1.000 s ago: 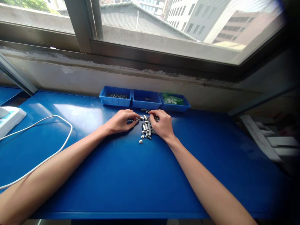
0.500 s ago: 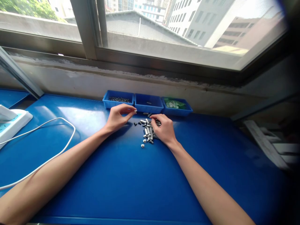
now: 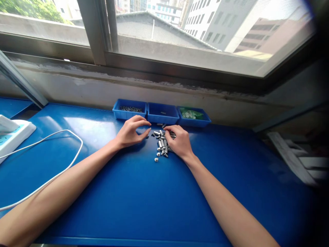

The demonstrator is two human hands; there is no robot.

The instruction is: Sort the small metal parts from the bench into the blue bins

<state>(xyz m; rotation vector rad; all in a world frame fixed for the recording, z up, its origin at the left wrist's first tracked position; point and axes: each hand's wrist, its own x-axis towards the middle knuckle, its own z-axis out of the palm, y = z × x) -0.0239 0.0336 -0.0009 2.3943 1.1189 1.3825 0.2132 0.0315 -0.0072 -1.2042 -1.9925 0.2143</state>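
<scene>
My left hand [image 3: 131, 132] hovers left of a small heap of metal parts, thumb and fingers apart, with nothing seen between them. A few small dark screws [image 3: 153, 135] lie by its fingertips. My right hand [image 3: 180, 140] is at the heap's right side, thumb and forefinger brought together; whatever they pinch is too small to make out. The heap holds several silvery cylindrical spacers [image 3: 161, 143]. At its near edge lie shiny round-headed screws [image 3: 156, 159]. Part of the heap is hidden behind my right hand.
Three blue bins stand along the wall: the left bin [image 3: 117, 113] holds many small screws, the middle bin [image 3: 164, 119] one small part, the right bin [image 3: 205, 120] a green-and-clear plastic bag [image 3: 190, 113]. A white cable [image 3: 78, 147] and power strip [image 3: 17, 132] are at left.
My left hand has opened; the small light piece at its fingertips no longer shows. It has dropped slightly towards the screws. My right hand has barely moved.
</scene>
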